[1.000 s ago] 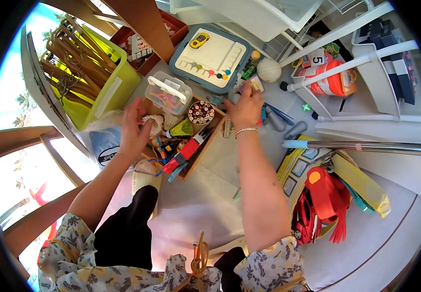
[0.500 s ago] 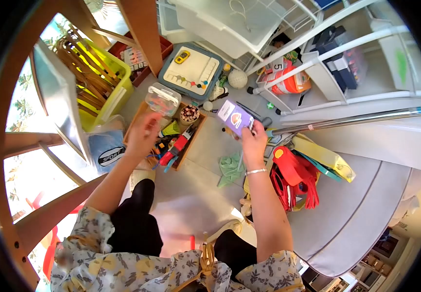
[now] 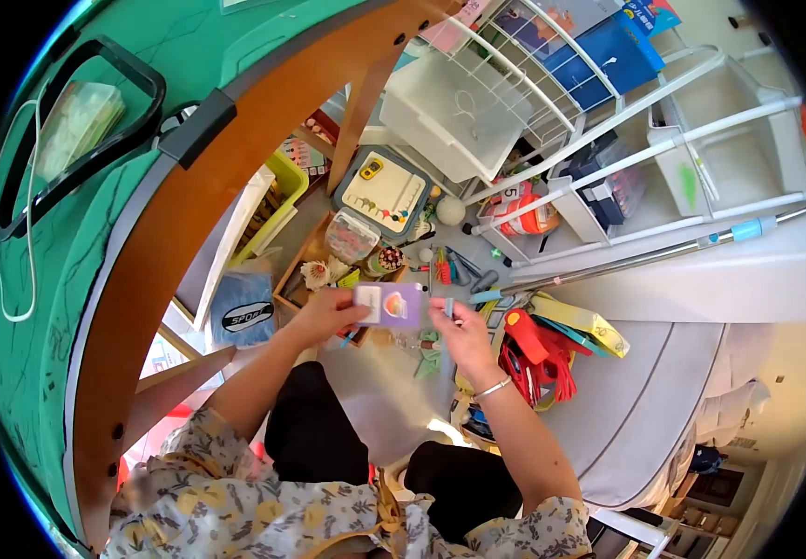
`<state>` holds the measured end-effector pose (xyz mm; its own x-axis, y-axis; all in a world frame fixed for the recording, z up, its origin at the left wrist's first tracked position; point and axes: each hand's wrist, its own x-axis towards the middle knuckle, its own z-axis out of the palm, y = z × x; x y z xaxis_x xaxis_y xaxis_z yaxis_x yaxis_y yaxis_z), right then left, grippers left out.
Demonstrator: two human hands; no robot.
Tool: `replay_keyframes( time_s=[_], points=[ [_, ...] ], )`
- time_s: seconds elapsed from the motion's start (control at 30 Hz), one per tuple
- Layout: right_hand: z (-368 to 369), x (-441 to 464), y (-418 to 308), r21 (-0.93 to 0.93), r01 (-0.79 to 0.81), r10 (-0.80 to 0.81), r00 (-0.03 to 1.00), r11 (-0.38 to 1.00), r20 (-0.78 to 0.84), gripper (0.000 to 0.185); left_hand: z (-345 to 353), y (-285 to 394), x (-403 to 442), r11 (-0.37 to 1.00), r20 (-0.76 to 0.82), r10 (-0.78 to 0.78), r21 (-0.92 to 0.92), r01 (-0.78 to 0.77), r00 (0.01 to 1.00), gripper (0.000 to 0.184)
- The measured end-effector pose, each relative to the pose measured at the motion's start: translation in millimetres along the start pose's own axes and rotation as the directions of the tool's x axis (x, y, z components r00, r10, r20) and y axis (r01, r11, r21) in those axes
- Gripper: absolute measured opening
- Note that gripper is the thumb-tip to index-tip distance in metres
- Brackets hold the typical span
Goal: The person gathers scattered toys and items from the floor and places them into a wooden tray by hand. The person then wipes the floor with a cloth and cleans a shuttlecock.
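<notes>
The purple packet (image 3: 401,305) has passed over: half a second ago it was held by the right hand alone, and now it is gripped at its left end by the left hand (image 3: 333,312), with the thumb laid on its face. The right hand (image 3: 461,334) has thereby been freed from the packet; its thumb and fingers are drawn together just beside the packet's right end, apparently pinching a small pale-blue piece (image 3: 448,306), though what that piece is cannot be told. The view has also been turned, so that a green tabletop (image 3: 26,391) is now shown far to the left of the hands. Counted around them: one packet is held between the two hands; just beyond the left hand, one wooden box (image 3: 300,259) is seen, in or over which one clear container (image 3: 352,236) and one pencil holder (image 3: 386,261) are placed. Farther beyond, one drawing board (image 3: 379,197) is seen, with one yellow toy car (image 3: 371,169) on it, and one white ball (image 3: 450,211) near its edge. To the left of the left hand, one blue bag (image 3: 249,287) is found; to the right of the right hand, one yellow case (image 3: 584,322) and one metal pole (image 3: 608,265).
</notes>
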<state>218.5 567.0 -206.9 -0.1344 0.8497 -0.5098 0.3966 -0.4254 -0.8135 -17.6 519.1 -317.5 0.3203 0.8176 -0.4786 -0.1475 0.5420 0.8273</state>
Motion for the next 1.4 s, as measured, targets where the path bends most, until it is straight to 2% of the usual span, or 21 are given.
replay_keyframes(
  time_s=[0.03,0.07,0.1,0.17,0.2,0.27,0.33,0.4,0.47,0.6,0.7,0.73,0.77,0.8,0.87,0.9,0.97,1.1,1.17,1.33,1.4],
  points=[
    [0.8,3.4,3.2,0.003,-0.006,0.006,1.000,1.000,0.010,0.018,-12.5,-11.3,-5.2,0.964,-0.171,0.170,0.233,-0.128,0.971,0.019],
    [0.7,9.6,9.6,-0.001,0.028,-0.028,1.000,1.000,-0.003,0.017,-20.6,-21.3,-8.5,0.859,-0.289,0.360,0.474,-0.194,0.887,0.019],
    [0.7,18.6,16.1,-0.005,0.064,-0.064,0.998,0.998,-0.012,0.016,-25.2,-16.7,-14.0,0.860,-0.302,0.350,0.478,-0.176,0.887,0.019],
    [5.5,33.8,22.1,0.053,0.108,-0.109,0.994,0.993,0.015,0.017,-34.2,2.9,-24.8,0.554,-0.370,0.436,0.829,0.080,0.820,0.017],
    [9.8,36.9,23.0,0.114,0.151,-0.154,0.988,0.982,0.014,0.017,-39.6,-0.4,-21.7,0.546,-0.385,0.415,0.830,0.112,0.825,0.017],
    [12.3,34.4,13.5,0.138,0.163,-0.165,0.986,0.977,0.000,0.016,-53.6,-1.8,-9.7,0.198,-0.220,0.644,0.973,0.118,0.733,0.010],
    [4.1,40.9,7.6,0.064,0.322,-0.324,0.945,0.945,0.036,0.015,-62.9,0.2,5.9,0.144,-0.168,0.697,0.985,0.093,0.697,0.009],
    [-7.4,39.3,0.8,0.068,0.354,-0.357,0.933,0.933,0.046,0.015,-72.3,-2.8,23.6,0.090,-0.125,0.749,0.992,0.087,0.651,0.010],
    [-15.4,35.7,1.0,0.096,0.367,-0.371,0.928,0.925,0.036,0.015,-81.6,-11.3,42.4,-0.070,-0.101,0.606,0.981,0.180,0.789,0.017],
    [-22.9,29.2,6.5,0.159,0.393,-0.392,0.919,0.906,-0.040,0.014,-85.9,-21.1,75.3,-0.142,-0.062,0.571,0.975,0.173,0.819,0.019],
    [-21.4,30.5,8.1,0.341,0.416,-0.417,0.906,0.843,-0.075,0.016,-87.2,-39.5,90.6,-0.050,-0.115,0.576,0.983,0.175,0.809,0.020],
    [-20.6,33.9,6.4,0.338,0.409,-0.408,0.910,0.848,-0.076,0.016,-85.7,-40.6,89.5,0.015,-0.158,0.624,0.982,0.190,0.766,0.023],
    [-19.1,39.2,3.5,0.444,0.385,-0.390,0.917,0.809,-0.084,0.016,-84.3,-40.1,88.9,0.080,-0.203,0.669,0.976,0.202,0.715,0.026],
    [-16.6,44.9,2.0,0.545,0.358,-0.372,0.924,0.758,-0.089,0.017,-81.9,-40.5,89.1,0.083,-0.204,0.665,0.976,0.201,0.718,0.026],
    [-8.0,55.5,1.7,0.613,0.325,-0.360,0.930,0.720,-0.070,0.019,-76.0,-42.0,88.5,0.559,-0.541,0.593,0.810,0.179,0.596,0.033],
    [-3.0,59.2,-0.4,0.681,0.297,-0.371,0.928,0.669,-0.039,0.017,-73.1,-41.6,87.2,0.566,-0.549,0.585,0.804,0.184,0.597,0.033],
    [7.7,65.5,-4.1,0.752,0.235,-0.393,0.919,0.615,0.035,0.017,-69.1,-39.6,84.9,0.735,-0.643,0.576,0.678,0.025,0.504,0.037],
    [37.6,79.5,-6.6,0.825,0.158,-0.480,0.865,0.542,0.149,0.018,-73.8,-63.6,82.6,0.820,-0.678,0.501,0.570,-0.045,0.537,0.039],
    [54.7,90.5,-0.5,0.772,0.227,-0.520,0.840,0.593,0.152,0.016,-75.2,-75.7,78.6,0.810,-0.612,0.537,0.565,-0.153,0.580,0.040],
    [98.7,125.2,44.8,0.596,0.394,-0.558,0.823,0.700,0.111,0.013,-80.4,-85.5,78.1,0.897,-0.647,0.405,0.418,-0.145,0.646,0.035],
    [103.8,136.2,65.4,0.152,0.747,-0.752,0.659,0.647,-0.036,0.015,-79.4,-88.3,80.4,0.926,-0.677,0.377,0.300,-0.231,0.632,0.035]
  ],
)
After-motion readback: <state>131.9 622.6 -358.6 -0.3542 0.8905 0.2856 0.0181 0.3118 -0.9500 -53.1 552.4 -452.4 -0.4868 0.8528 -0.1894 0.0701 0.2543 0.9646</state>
